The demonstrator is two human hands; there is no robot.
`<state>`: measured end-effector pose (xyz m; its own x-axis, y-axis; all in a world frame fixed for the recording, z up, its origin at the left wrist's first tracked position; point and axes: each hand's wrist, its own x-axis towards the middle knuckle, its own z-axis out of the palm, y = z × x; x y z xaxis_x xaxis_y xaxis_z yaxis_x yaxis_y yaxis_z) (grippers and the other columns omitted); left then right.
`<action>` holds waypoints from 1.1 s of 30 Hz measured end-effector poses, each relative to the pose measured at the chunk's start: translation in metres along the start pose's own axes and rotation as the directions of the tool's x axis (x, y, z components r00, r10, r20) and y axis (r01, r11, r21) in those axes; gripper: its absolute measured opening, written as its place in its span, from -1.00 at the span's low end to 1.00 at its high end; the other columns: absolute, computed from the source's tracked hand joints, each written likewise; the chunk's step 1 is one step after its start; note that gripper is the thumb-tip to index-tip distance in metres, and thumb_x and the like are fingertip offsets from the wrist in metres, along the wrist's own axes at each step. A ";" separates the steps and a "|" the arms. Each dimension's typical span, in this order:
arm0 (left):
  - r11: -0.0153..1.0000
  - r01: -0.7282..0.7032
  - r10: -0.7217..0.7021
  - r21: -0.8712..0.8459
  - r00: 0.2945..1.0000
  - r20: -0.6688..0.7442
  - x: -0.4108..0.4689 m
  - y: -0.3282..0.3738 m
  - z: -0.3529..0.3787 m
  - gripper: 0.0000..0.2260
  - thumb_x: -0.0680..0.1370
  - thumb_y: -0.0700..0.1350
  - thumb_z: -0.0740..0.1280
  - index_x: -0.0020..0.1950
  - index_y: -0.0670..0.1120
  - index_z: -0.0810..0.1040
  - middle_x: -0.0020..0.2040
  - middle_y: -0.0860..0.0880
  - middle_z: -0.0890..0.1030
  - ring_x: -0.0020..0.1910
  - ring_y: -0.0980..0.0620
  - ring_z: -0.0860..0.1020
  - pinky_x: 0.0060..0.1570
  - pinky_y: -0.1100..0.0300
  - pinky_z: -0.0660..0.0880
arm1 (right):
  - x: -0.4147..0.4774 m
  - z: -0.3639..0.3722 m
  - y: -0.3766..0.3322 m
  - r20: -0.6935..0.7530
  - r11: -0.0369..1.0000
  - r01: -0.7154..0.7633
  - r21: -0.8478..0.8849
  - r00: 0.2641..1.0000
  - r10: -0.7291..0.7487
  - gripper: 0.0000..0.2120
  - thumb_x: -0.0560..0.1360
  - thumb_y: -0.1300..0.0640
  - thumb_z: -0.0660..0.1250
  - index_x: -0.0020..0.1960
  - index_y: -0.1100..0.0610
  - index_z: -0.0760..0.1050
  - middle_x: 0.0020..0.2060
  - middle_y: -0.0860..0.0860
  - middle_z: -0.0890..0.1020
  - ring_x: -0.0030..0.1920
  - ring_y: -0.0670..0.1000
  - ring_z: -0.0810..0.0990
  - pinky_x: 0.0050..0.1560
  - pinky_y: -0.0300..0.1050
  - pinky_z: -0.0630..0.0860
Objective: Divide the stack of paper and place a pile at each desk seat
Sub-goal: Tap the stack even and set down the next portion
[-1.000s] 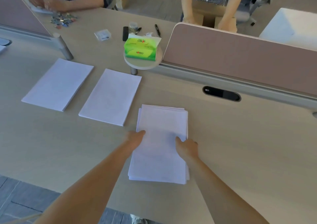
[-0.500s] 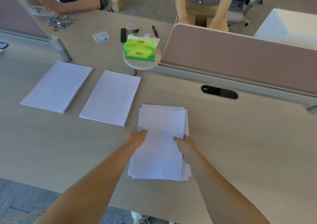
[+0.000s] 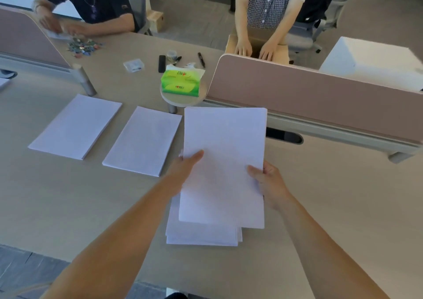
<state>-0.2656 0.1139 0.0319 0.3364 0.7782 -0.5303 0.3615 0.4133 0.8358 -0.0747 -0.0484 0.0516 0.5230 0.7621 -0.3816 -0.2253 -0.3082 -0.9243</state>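
Note:
A sheaf of white paper (image 3: 225,143) is lifted off the desk, held by both hands at its sides. My left hand (image 3: 186,169) grips its left edge, thumb on top. My right hand (image 3: 269,182) grips its right edge. Beneath it the remaining stack of paper (image 3: 202,235) lies on the desk, its sheets slightly fanned at the near end. Two flat white piles rest to the left: one pile (image 3: 143,140) near the middle and another pile (image 3: 75,125) farther left.
A green tissue pack (image 3: 180,83) sits on a small round stand behind the piles. A pink divider panel (image 3: 320,92) runs along the right, with a cable slot (image 3: 285,136) below it. Two people sit across the desk; pens, a small box and coloured bits lie there.
Both hands closed on the sides of the top part of the stack and raised it off the desk toward me. The view also tilted up.

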 end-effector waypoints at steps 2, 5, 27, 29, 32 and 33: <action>0.996 -0.083 0.084 -0.025 0.996 0.024 -0.009 0.016 0.024 -0.36 0.20 0.39 0.47 0.08 -0.03 0.67 0.07 0.01 0.70 0.11 0.02 0.64 0.23 -0.01 0.52 | -0.005 -0.026 -0.018 -0.018 0.988 0.094 -0.123 0.995 -0.097 -0.79 0.58 0.22 0.31 0.19 0.09 0.58 0.05 0.01 0.71 -0.02 0.02 0.68 0.01 -0.03 0.58; 0.950 -0.312 0.312 0.025 0.950 0.014 -0.034 0.037 0.075 -0.78 0.51 0.13 0.39 0.00 0.02 0.65 -0.07 0.16 0.68 -0.05 0.34 0.61 0.02 0.39 0.53 | -0.012 -0.065 -0.038 -0.005 0.889 0.233 -0.395 0.967 -0.256 -0.76 0.62 0.14 0.23 0.26 0.02 0.51 0.06 -0.17 0.65 0.02 -0.22 0.62 -0.05 -0.27 0.49; 0.978 -0.184 0.198 -0.097 0.966 0.167 -0.070 0.014 0.257 -0.81 0.36 -0.20 0.57 -0.08 -0.02 0.67 -0.27 0.18 0.71 -0.21 0.23 0.66 -0.28 0.49 0.48 | -0.020 -0.242 0.017 -0.219 0.955 0.292 0.055 0.936 -0.274 -0.79 0.49 0.27 0.43 0.06 0.02 0.62 -0.02 -0.06 0.72 0.04 -0.06 0.68 0.00 -0.21 0.58; 0.977 -0.199 0.208 -0.071 0.964 0.165 -0.066 0.014 0.253 -0.70 0.28 -0.18 0.62 -0.04 -0.01 0.67 -0.22 0.15 0.72 -0.15 0.18 0.67 -0.21 0.44 0.51 | -0.018 -0.246 0.024 -0.179 0.974 0.225 0.036 0.960 -0.216 -0.81 0.43 0.25 0.50 -0.01 0.03 0.65 -0.07 -0.04 0.74 -0.01 -0.04 0.70 0.02 -0.07 0.57; 0.969 -0.222 0.240 -0.112 0.953 0.184 -0.064 0.015 0.252 -0.61 0.20 -0.11 0.61 0.00 0.00 0.68 -0.06 0.03 0.73 -0.01 0.07 0.68 0.06 0.15 0.56 | -0.013 -0.247 0.028 -0.157 0.982 0.182 0.043 0.972 -0.173 -0.82 0.39 0.26 0.52 -0.08 0.02 0.69 -0.07 -0.02 0.74 -0.01 -0.02 0.70 0.07 0.02 0.54; 0.968 -0.222 0.240 -0.117 0.954 0.180 -0.065 0.017 0.253 -0.58 0.19 -0.07 0.61 0.03 -0.01 0.68 -0.03 0.01 0.73 0.01 0.06 0.68 0.08 0.13 0.56 | -0.012 -0.246 0.027 -0.146 0.979 0.197 0.053 0.971 -0.187 -0.80 0.40 0.25 0.52 -0.05 0.00 0.68 -0.04 -0.01 0.74 0.04 0.00 0.69 0.09 0.03 0.55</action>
<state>-0.0613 -0.0493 0.0441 0.5641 0.7565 -0.3309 0.1736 0.2831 0.9433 0.1156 -0.2060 0.0283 0.6699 0.7152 -0.1992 -0.1609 -0.1220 -0.9794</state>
